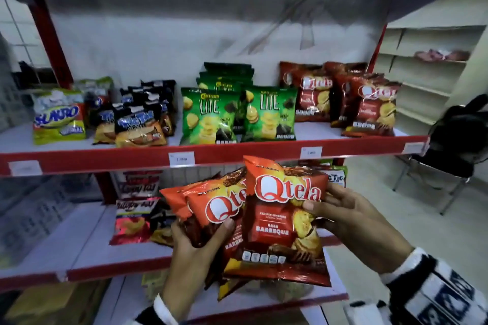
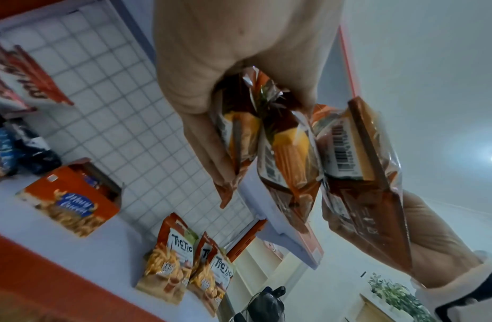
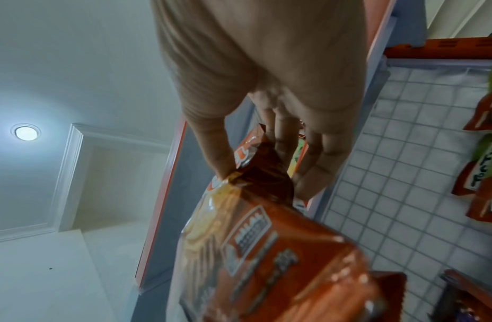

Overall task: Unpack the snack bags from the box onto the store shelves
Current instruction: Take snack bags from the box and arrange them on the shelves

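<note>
My left hand [image 1: 203, 232] grips the lower ends of several red Qtela barbeque bags [image 1: 211, 206], fanned out in front of the lower shelf. My right hand [image 1: 320, 200] pinches the right edge of the frontmost Qtela bag [image 1: 280, 219], thumb on its face. In the left wrist view the left hand [image 2: 256, 122] clutches the bunched bags [image 2: 288, 152], and the right hand [image 2: 432, 250] holds the outer bag [image 2: 363, 174]. From the right wrist, the right hand [image 3: 264, 172] pinches the bag's corner [image 3: 267, 250]. More Qtela bags [image 1: 343, 97] stand on the upper shelf [image 1: 317, 128], at the right.
Green Lite bags [image 1: 237, 113], dark bags [image 1: 142, 113] and a yellow bag [image 1: 59, 119] fill the upper shelf leftward. The lower shelf [image 1: 79, 240] carries a few bags [image 1: 134, 208]. A chair with a dark bag [image 1: 459, 134] stands at the right. Blurred cardboard [image 1: 52, 301] lies bottom left.
</note>
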`<action>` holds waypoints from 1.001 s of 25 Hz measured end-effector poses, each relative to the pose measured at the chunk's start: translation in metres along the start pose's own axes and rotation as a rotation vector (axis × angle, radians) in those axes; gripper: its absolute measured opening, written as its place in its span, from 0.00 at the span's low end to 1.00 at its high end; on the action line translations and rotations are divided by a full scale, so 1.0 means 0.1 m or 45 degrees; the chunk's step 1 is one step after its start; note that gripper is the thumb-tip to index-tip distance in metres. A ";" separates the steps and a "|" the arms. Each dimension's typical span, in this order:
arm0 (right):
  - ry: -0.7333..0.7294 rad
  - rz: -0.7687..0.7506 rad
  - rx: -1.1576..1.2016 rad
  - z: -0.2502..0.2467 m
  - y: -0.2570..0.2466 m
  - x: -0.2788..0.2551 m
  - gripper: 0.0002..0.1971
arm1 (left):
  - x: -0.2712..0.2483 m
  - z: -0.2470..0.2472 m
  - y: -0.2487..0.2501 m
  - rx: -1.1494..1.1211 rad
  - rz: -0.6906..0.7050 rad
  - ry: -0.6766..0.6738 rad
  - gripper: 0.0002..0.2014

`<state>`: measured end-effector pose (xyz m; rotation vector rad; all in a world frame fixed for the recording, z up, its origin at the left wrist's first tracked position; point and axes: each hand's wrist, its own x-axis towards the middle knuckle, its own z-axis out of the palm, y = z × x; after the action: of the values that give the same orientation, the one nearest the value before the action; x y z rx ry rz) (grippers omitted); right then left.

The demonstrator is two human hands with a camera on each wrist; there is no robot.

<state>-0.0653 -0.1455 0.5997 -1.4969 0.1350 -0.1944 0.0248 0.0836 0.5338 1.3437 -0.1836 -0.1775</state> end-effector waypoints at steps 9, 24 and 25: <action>0.372 -0.333 0.194 -0.13 -0.78 -0.05 0.25 | 0.22 -0.13 0.75 0.051 0.127 -0.185 0.37; 0.912 -0.240 -1.148 -1.18 -1.56 2.05 0.28 | 0.68 0.70 1.22 0.052 0.384 -0.058 0.37; 0.850 -0.148 -1.214 -1.17 -1.50 2.14 0.29 | 0.70 0.72 1.22 0.054 0.389 -0.044 0.35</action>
<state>0.1131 -0.3140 0.7479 -2.3333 0.7585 -0.8051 0.0787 0.0255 0.6709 1.3376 -0.4202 0.0607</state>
